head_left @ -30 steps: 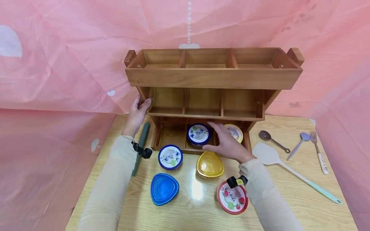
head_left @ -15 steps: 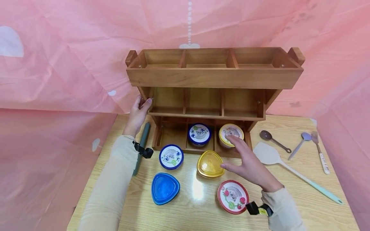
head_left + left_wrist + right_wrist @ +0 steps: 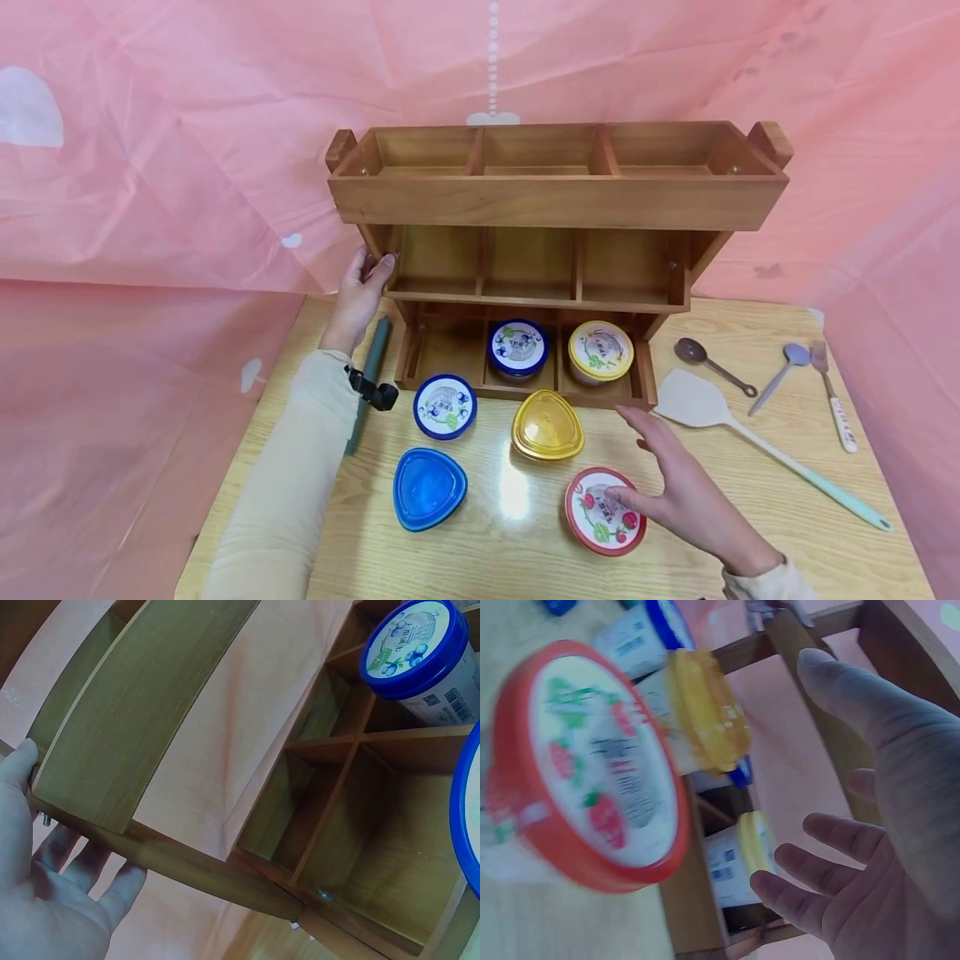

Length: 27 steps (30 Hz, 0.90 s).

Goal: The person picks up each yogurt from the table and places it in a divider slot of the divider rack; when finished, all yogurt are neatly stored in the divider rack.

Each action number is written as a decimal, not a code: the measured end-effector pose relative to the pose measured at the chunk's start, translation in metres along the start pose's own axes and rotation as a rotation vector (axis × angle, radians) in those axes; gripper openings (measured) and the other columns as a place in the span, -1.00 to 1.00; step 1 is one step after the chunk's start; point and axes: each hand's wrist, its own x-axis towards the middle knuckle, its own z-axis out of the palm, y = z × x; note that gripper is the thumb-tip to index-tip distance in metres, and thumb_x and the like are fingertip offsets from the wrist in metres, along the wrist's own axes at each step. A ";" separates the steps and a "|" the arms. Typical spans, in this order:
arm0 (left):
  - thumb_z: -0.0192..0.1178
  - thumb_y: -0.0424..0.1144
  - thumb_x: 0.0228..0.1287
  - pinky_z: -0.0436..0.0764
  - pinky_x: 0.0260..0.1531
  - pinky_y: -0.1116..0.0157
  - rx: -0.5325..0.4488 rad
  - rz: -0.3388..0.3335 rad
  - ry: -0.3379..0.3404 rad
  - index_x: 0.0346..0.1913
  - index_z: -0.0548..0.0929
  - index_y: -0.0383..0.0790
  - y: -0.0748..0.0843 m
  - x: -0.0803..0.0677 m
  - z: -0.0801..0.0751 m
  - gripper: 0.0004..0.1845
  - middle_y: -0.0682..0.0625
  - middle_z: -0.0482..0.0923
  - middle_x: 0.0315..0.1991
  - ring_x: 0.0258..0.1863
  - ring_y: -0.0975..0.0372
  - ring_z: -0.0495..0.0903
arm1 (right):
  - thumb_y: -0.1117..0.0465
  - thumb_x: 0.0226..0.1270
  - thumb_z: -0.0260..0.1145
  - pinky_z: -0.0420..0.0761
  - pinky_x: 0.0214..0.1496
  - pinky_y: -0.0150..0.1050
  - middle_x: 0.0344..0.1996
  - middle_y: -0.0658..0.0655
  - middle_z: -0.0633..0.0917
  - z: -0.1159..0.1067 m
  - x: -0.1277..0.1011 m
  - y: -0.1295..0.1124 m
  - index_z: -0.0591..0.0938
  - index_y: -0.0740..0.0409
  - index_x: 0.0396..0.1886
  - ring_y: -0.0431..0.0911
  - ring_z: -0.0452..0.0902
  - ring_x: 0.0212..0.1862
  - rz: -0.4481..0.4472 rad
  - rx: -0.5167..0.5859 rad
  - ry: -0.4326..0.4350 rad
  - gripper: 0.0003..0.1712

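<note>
Right hand (image 3: 686, 492) back from rack (image 3: 555, 204) to red-lidded tub (image 3: 604, 511).

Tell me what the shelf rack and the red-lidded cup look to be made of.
Shelf rack: wood, by its brown grain and plank joints, with a smooth, likely stained finish. Red-lidded cup: seemingly plastic, a glossy red rim around a printed strawberry label; the top could be a foil or paper seal. The right hand reaches over it.
</note>
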 end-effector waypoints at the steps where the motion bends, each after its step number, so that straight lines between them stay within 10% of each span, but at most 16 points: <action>1: 0.03 0.06 0.47 0.19 0.50 0.11 -0.003 0.001 0.000 0.53 0.13 0.11 0.001 0.000 0.000 -0.35 -0.06 0.20 0.49 0.49 0.11 0.20 | 0.24 -0.20 0.69 0.26 0.21 -0.69 0.32 0.20 0.42 0.001 -0.003 0.001 0.23 0.17 0.49 -0.36 0.24 0.31 -0.003 0.003 -0.004 0.21; 11: 0.02 -0.14 0.52 0.23 0.48 0.17 -0.081 0.053 0.010 0.50 0.20 -0.12 0.002 0.002 0.004 -0.43 -0.18 0.30 0.42 0.44 0.09 0.28 | -0.06 -0.13 0.66 0.32 0.16 -0.68 0.32 0.08 0.40 0.019 -0.038 0.008 0.18 0.06 0.52 -0.39 0.25 0.27 0.075 -0.023 -0.102 0.24; 18: 0.03 -0.03 0.51 0.21 0.49 0.12 -0.013 0.051 0.010 0.51 0.17 -0.04 0.002 0.000 0.002 -0.39 -0.14 0.25 0.46 0.47 0.09 0.23 | -0.18 -0.16 0.63 -0.01 0.29 -0.78 0.37 0.16 0.31 0.035 -0.051 0.009 0.05 0.08 0.57 -0.35 0.13 0.36 0.088 0.043 -0.165 0.37; 27: 0.04 0.01 0.49 0.16 0.51 0.12 -0.015 0.027 0.002 0.54 0.13 0.03 -0.003 0.003 0.001 -0.36 -0.08 0.20 0.49 0.50 0.12 0.18 | -0.30 -0.14 0.57 0.61 0.14 -0.21 0.31 0.05 0.36 0.040 -0.055 0.007 0.09 0.00 0.56 -0.04 0.42 0.22 0.209 -0.059 -0.261 0.33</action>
